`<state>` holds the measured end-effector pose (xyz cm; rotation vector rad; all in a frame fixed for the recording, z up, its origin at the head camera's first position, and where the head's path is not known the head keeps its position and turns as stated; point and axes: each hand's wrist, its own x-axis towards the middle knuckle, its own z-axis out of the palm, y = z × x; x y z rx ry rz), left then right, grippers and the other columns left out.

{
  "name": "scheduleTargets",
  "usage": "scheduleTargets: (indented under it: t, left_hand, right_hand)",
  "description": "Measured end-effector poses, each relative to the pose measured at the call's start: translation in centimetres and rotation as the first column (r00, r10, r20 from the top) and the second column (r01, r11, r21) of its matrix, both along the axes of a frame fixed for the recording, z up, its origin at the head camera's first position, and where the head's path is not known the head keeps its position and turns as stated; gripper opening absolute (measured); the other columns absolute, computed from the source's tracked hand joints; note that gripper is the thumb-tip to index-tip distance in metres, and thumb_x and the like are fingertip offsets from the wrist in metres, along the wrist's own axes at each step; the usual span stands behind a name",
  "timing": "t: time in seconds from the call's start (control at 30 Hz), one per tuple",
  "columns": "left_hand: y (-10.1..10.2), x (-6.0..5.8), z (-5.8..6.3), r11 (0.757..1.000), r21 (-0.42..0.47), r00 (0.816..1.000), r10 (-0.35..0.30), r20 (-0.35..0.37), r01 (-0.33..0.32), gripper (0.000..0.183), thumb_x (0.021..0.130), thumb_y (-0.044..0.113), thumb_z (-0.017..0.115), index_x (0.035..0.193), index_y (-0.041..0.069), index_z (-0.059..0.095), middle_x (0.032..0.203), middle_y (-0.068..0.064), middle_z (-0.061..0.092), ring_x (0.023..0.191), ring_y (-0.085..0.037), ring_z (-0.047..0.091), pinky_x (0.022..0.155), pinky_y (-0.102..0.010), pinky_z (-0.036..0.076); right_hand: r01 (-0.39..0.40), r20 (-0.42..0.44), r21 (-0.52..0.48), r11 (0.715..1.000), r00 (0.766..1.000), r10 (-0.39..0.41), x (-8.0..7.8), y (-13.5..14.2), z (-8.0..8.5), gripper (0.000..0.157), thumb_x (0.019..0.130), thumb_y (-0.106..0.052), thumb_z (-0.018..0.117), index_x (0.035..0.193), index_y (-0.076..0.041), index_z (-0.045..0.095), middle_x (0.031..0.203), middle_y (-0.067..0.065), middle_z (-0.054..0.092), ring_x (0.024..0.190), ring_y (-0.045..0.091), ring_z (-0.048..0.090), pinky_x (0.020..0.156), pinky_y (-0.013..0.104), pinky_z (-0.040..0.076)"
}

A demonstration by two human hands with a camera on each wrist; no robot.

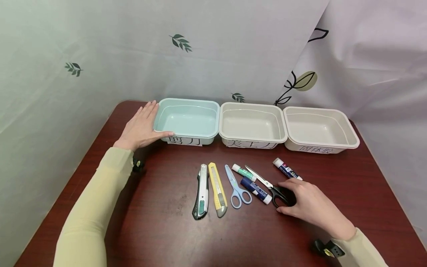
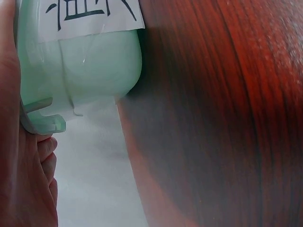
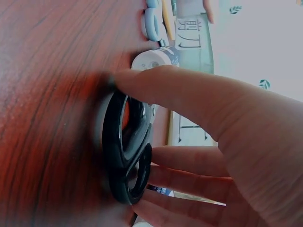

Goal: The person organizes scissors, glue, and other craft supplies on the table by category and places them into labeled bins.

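Observation:
My left hand [image 1: 141,126] rests against the pale teal bin [image 1: 186,135], fingers straight along its left side and thumb over the front rim. The left wrist view shows the same bin's wall [image 2: 99,66] beside the hand. At the right, my right hand [image 1: 308,202] has thumb and fingers on either side of the black handles of a pair of scissors [image 1: 265,181], whose blades point to the back left. In the right wrist view, the thumb is at one handle loop [image 3: 113,127] and the fingertips are at the other. A dark blue glue stick [image 1: 255,190] lies beside these scissors.
Two beige bins, a middle one [image 1: 253,141] and a right one [image 1: 320,144], stand beside the teal one; all have paper labels. Before them lie a silver-black utility knife [image 1: 201,193], yellow utility knife [image 1: 218,191], blue scissors [image 1: 236,189], green-white glue stick [image 1: 244,172] and another glue stick [image 1: 287,168].

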<state>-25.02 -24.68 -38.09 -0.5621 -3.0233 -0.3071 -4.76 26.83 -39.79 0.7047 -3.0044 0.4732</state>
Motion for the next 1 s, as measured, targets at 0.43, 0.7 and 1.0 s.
scheduleTargets:
  t: [0.43, 0.7, 1.0]
  left_hand:
    - [0.17, 0.02, 0.09, 1.000, -0.006, 1.000, 0.005, 0.021, -0.005, 0.121, 0.086, 0.081, 0.053, 0.162, -0.002, 0.006, 0.168, -0.020, 0.005, 0.154, -0.033, 0.003, 0.124, -0.043, -0.003]
    - [0.19, 0.02, 0.01, 1.000, -0.013, 1.000, 0.009, 0.015, -0.009, 0.122, 0.085, 0.081, 0.053, 0.162, -0.002, 0.007, 0.168, -0.020, 0.006, 0.154, -0.033, 0.004, 0.124, -0.043, -0.003]
    - [0.17, 0.05, 0.12, 1.000, -0.015, 1.000, 0.004, 0.020, -0.003, 0.121, 0.086, 0.081, 0.052, 0.162, -0.002, 0.006, 0.168, -0.020, 0.005, 0.154, -0.033, 0.003, 0.124, -0.043, -0.003]
  right_hand:
    - [-0.015, -0.040, 0.006, 1.000, 0.999, 0.015, -0.39, -0.08, -0.33, 0.056, 0.062, -0.030, 0.090, 0.110, -0.004, 0.076, 0.106, 0.004, 0.069, 0.088, 0.017, 0.065, 0.073, 0.039, 0.056]
    - [-0.004, -0.033, 0.000, 1.000, 0.999, 0.004, -0.51, 0.03, -0.30, 0.058, 0.063, -0.031, 0.090, 0.113, -0.004, 0.075, 0.106, 0.006, 0.070, 0.088, 0.018, 0.065, 0.074, 0.040, 0.056]
    - [-0.024, -0.079, -0.041, 0.999, 0.997, 0.020, -0.67, 0.15, -0.20, 0.057, 0.063, -0.029, 0.090, 0.113, -0.005, 0.076, 0.107, 0.005, 0.069, 0.088, 0.018, 0.066, 0.072, 0.041, 0.057]
